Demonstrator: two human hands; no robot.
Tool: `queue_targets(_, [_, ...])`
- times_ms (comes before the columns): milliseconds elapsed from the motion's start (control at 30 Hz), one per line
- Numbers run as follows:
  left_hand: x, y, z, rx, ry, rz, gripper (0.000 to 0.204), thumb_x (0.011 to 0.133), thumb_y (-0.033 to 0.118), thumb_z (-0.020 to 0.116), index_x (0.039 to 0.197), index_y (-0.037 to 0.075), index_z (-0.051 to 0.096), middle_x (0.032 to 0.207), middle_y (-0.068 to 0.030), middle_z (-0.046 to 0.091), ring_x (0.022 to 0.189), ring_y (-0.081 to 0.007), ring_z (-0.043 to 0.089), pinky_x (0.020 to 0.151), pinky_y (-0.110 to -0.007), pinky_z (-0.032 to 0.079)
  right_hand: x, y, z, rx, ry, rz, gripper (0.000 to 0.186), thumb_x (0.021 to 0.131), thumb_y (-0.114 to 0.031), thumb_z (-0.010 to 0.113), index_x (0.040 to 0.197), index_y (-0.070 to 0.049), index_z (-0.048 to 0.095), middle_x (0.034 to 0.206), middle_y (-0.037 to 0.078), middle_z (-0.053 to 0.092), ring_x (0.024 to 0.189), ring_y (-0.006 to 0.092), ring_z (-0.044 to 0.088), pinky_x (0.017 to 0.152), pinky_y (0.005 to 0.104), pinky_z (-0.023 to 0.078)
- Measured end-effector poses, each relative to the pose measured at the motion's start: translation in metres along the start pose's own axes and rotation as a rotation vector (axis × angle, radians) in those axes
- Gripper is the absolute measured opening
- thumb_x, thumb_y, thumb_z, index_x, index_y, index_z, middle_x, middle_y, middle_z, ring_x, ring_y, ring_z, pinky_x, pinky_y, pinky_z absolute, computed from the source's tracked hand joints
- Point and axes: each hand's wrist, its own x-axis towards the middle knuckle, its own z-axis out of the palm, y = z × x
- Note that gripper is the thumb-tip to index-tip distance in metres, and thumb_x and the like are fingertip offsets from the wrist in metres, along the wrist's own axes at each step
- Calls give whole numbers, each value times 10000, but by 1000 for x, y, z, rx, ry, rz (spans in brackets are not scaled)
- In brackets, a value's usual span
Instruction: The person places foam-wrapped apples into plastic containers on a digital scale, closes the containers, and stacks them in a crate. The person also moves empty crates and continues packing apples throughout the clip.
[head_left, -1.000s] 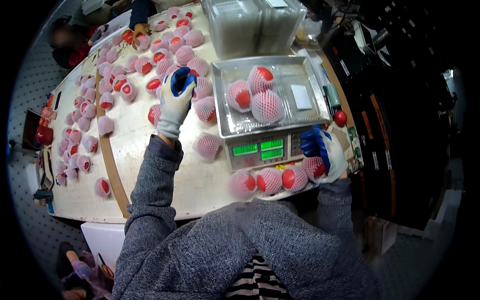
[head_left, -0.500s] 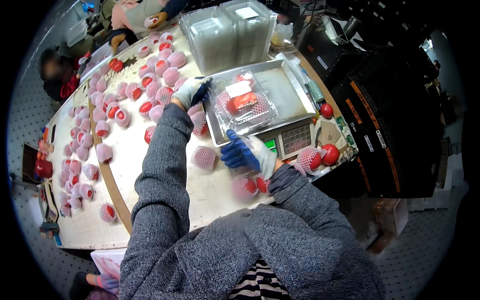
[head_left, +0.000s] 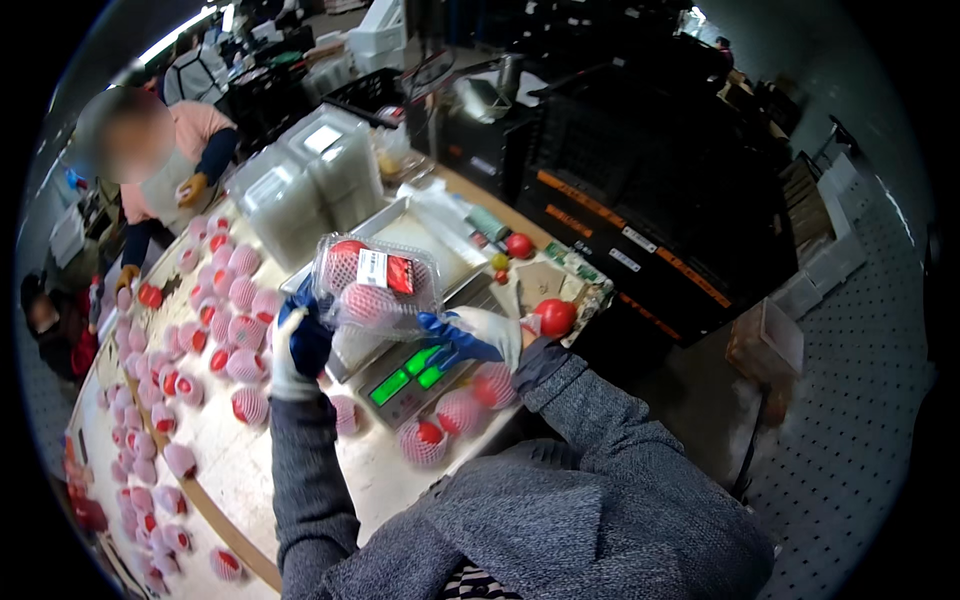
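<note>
My left hand (head_left: 303, 340), in a white glove with blue palm and fingers, grips the near left side of a clear plastic clamshell box (head_left: 335, 265). Red round fruits in pink foam nets show inside it, and a white and red label is on its lid. The box is raised and tilted above a metal tray (head_left: 345, 368) on a weighing scale. Green digits glow on the scale's display (head_left: 405, 376). My right hand (head_left: 478, 336), gloved alike, has its fingers stretched toward the box's near right corner; whether they touch it I cannot tell.
Netted fruits (head_left: 245, 332) cover much of the white table to the left; several more (head_left: 462, 411) lie by the scale. Stacked clear boxes (head_left: 305, 180) stand behind the tray. Bare red fruits (head_left: 555, 318) lie right, near black crates (head_left: 650, 190). A co-worker (head_left: 180, 165) stands far left.
The box has been lifted off the tray, with my left hand gripping it. My right hand has come to its near right corner. The view has swung to the right.
</note>
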Motion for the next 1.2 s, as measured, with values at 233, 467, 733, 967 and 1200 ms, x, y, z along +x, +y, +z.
queue_targets(233, [-24, 58, 161, -56, -261, 276, 461, 841, 126, 623, 1265, 12, 484, 1458, -125, 326, 1123, -159, 506, 1012, -330, 370, -77, -90, -31, 431, -93, -818, 564, 972, -388, 408, 1438, -96, 279, 1416, 129, 386, 1277, 263, 415, 1060, 429, 374])
queue_targets(467, [-15, 21, 174, 44, -5, 96, 374, 820, -31, 599, 1189, -20, 544, 1314, -110, 499, 1138, -164, 512, 963, -287, 409, -190, -239, -169, 165, 427, -937, 591, 896, -465, 514, 1354, -101, 430, 1336, 148, 466, 1204, 315, 474, 968, 448, 457])
queue_targets(733, [-79, -36, 130, 15, 419, 38, 421, 836, -26, 535, 1255, -46, 494, 1199, -126, 570, 1084, -225, 566, 963, -338, 439, -210, -309, -423, -9, 968, -341, 536, 971, -454, 271, 1350, -109, 430, 1374, 84, 470, 1235, 267, 452, 1057, 439, 335])
queue_targets(967, [-102, -39, 147, 163, 629, 38, 339, 873, 9, 532, 1206, -54, 520, 1184, -124, 568, 1012, -188, 575, 922, -314, 450, -153, -257, -526, -605, 996, -174, 458, 883, -418, 577, 1105, -19, 608, 1038, 150, 656, 921, 315, 627, 823, 411, 497])
queue_targets(1200, [-102, -38, 162, 726, 575, 79, 269, 772, -49, 586, 1040, -45, 600, 1198, -164, 548, 1174, -256, 504, 979, -312, 391, -152, -291, -447, -1478, 1141, 509, 449, 822, -375, 626, 1093, -17, 644, 1093, 229, 626, 1044, 367, 590, 867, 409, 467])
